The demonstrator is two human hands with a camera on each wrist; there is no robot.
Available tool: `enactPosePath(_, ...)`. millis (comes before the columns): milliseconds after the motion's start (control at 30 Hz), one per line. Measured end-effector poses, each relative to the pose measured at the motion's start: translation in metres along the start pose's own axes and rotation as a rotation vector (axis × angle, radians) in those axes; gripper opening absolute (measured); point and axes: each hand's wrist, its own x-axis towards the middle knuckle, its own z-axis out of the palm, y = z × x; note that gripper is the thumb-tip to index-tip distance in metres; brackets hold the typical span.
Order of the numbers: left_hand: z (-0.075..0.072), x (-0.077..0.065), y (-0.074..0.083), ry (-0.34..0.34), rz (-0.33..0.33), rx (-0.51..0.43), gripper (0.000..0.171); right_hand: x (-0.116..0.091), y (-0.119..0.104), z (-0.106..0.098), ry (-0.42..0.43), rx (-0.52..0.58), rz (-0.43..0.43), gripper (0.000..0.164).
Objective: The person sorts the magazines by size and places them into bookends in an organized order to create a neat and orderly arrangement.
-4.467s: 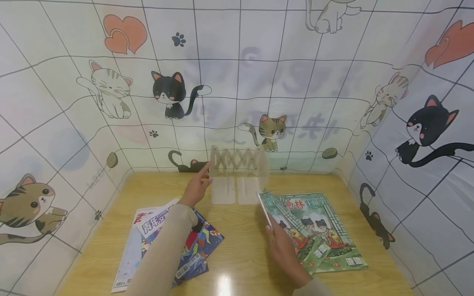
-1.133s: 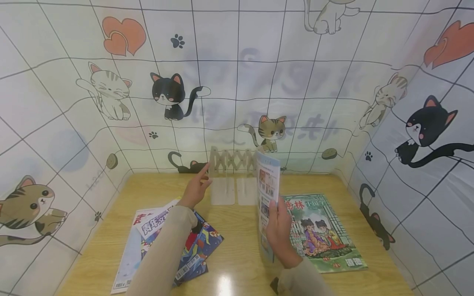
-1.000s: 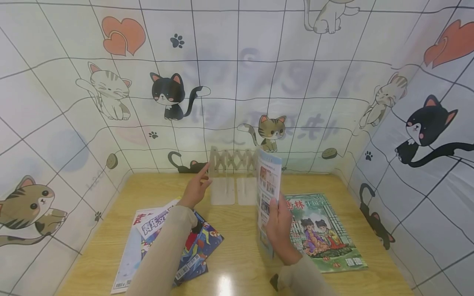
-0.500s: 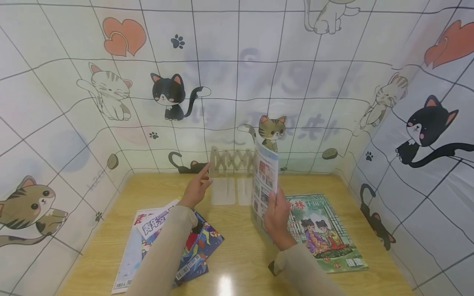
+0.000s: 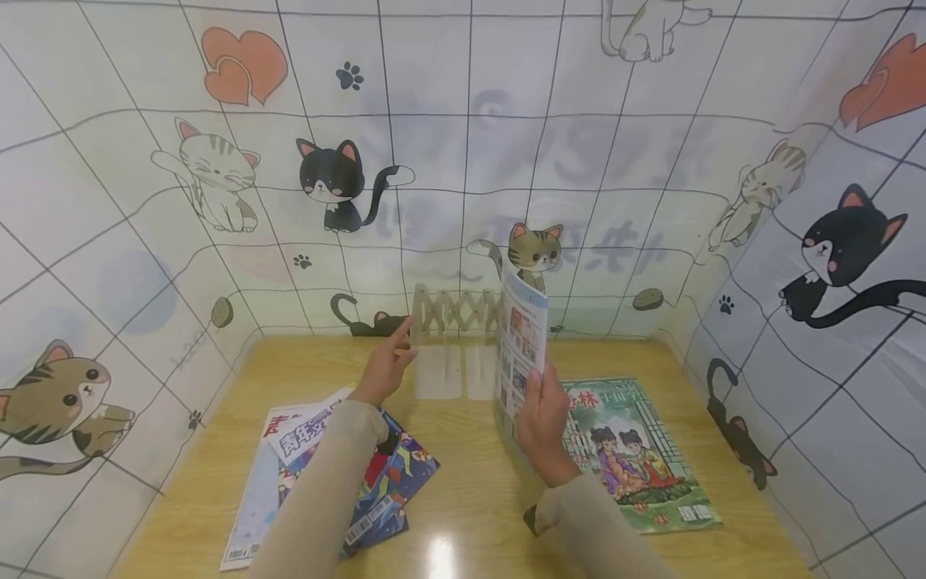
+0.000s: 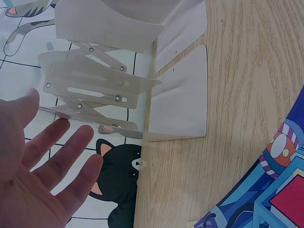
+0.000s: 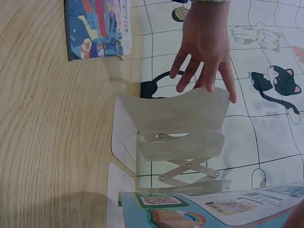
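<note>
Near the back of the table stands a pale expandable bookend rack point(image 5: 437, 371) with crossed hinge bars. My left hand point(image 5: 386, 367) touches the rack's left end panel, its fingers spread and mostly straight; in the left wrist view the fingertips point(image 6: 86, 133) lie around that panel's edge. My right hand point(image 5: 544, 418) grips a magazine point(image 5: 522, 338) upright, thumb on the printed page facing left. That magazine stands in front of the rack's right part and hides it. In the right wrist view, its blue lower part point(image 7: 190, 213) is close beside the rack.
A green-covered magazine point(image 5: 629, 458) lies flat to the right of my right hand. Several overlapping magazines point(image 5: 394, 474) lie at the left, partly under my left forearm. A cat-printed cloth wall point(image 5: 463, 161) rises behind and beside the wooden table point(image 5: 463, 498).
My right hand has raised the magazine from a low tilt above the green one to upright, then shifted it slightly forward. The left hand has stayed at the rack's left panel.
</note>
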Motion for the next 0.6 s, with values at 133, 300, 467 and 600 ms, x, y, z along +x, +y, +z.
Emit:
enactPosePath(133,0.0,0.0,0.0,-0.006,-0.01,-0.001,0.064,-0.002,0.004,0.001,-0.028,-0.005,0.042,0.035)
enactPosePath(300,0.001,0.001,-0.002,-0.002,-0.006,0.0,0.064,-0.008,0.015,0.006,-0.037,-0.057,0.058,0.037)
enactPosePath(467,0.0,0.001,-0.002,0.008,0.003,0.004,0.063,-0.015,0.032,0.013,-0.021,-0.12,-0.006,0.038)
enactPosePath(600,0.0,0.001,-0.001,0.013,0.015,0.012,0.063,-0.02,0.043,0.018,-0.041,-0.171,-0.046,0.036)
